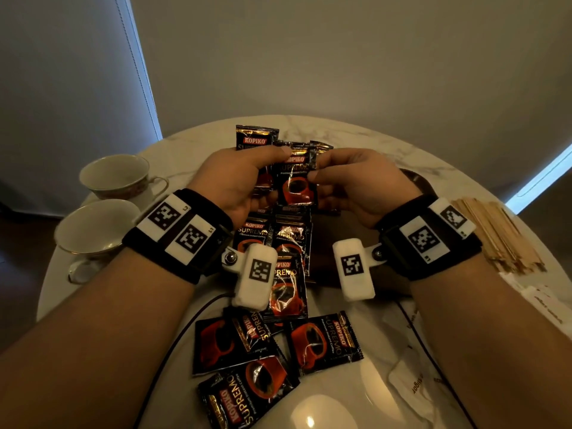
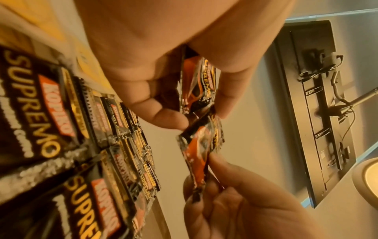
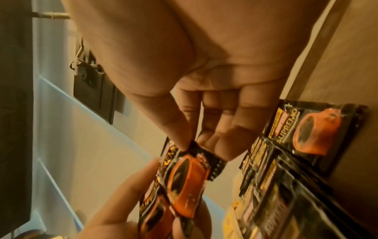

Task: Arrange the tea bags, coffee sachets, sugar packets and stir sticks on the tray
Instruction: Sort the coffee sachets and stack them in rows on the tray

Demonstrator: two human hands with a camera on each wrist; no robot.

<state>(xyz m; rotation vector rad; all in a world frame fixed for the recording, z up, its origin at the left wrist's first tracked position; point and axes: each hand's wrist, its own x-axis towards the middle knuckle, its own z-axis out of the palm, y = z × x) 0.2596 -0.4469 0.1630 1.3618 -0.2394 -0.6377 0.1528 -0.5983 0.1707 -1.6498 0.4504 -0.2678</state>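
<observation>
Both hands hover over the dark tray (image 1: 416,181). My left hand (image 1: 269,168) grips black-and-red Kopiko coffee sachets (image 1: 254,140), thumb on top. My right hand (image 1: 318,167) pinches the right edge of the front sachet (image 1: 297,184), which the left hand also touches. In the left wrist view the left hand (image 2: 199,116) clamps one sachet (image 2: 196,80) while the other sachet (image 2: 197,147) hangs between the two hands. The right wrist view shows the right hand (image 3: 202,150) nipping that sachet (image 3: 188,176) at its corner. More sachets (image 1: 289,243) lie overlapping in a row below the hands.
Three loose sachets (image 1: 325,339) lie on the marble table near me. Wooden stir sticks (image 1: 498,233) are piled at the right, with white sugar packets (image 1: 411,388) in front of them. Two teacups (image 1: 114,174) stand at the left. A black cable (image 1: 185,329) crosses the table.
</observation>
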